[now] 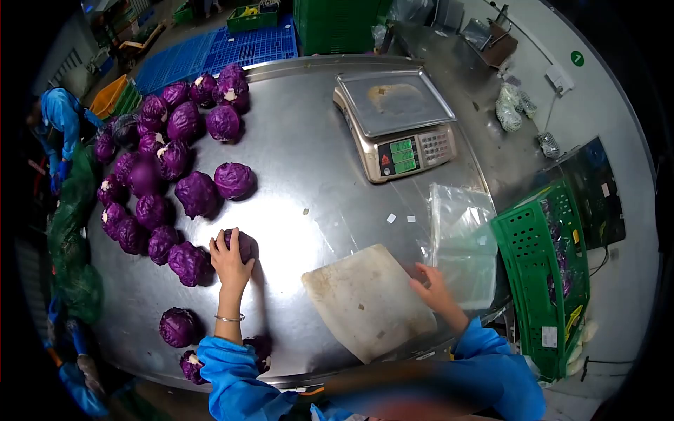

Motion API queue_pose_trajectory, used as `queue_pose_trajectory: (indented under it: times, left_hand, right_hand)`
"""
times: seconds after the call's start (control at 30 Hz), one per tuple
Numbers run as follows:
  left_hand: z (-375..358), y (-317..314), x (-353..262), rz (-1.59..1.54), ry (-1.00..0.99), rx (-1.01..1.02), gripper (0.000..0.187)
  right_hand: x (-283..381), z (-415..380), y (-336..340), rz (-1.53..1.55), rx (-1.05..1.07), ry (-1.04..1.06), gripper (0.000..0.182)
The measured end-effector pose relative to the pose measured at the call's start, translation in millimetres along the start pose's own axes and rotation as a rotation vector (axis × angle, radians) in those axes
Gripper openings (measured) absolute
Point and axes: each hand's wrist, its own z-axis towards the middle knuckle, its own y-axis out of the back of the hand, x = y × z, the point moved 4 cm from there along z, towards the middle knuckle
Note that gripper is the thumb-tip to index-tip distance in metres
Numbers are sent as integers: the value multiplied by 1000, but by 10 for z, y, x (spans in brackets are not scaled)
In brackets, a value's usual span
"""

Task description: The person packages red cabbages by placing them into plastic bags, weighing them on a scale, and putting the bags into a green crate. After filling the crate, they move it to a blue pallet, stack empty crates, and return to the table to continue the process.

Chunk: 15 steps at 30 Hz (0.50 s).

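Note:
My left hand [230,265] is wrapped over the top of a red cabbage [245,245] on the steel table [281,203]; its fingers cover part of the cabbage. My right hand [433,293] hovers at the right edge of a worn, whitish mat [368,302], fingers apart and holding nothing. Beside it lies a stack of clear plastic bags [463,245]. Many loose red cabbages [196,194] cover the left part of the table, and several more sit near its front edge, one partly hidden by my left sleeve.
A scale [400,105] with a lit display stands at the back right. On the right is a tilted green crate [533,238] with purple pieces inside. A person in blue [62,119] bends beside green netting [74,231] at the left. Blue pallets [210,52] lie behind the table.

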Motion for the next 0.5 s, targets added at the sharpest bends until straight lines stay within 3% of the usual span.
queue_pose_trajectory:
  times: [0.1, 0.2, 0.3, 0.4, 0.5]
  left_hand:
    - [-68, 18, -88, 45, -42, -21, 81]
    - [-110, -10, -101, 62, -30, -52, 80]
    - [-145, 17, -7, -6, 20, -52, 82]
    - [-169, -5, 273, -245, 42, -130, 75]
    - [-185, -49, 586, -484, 257, -246, 70]
  right_hand:
    - [-200, -271, -214, 198, 242, -270, 36]
    - [-331, -365, -292, 73, 678, -373, 39]
    - [-457, -386, -356, 607, 553, -693, 40]
    - [-462, -265, -351, 683, 459, -716, 43]
    - [-113, -27, -228, 21, 246, -34, 46]
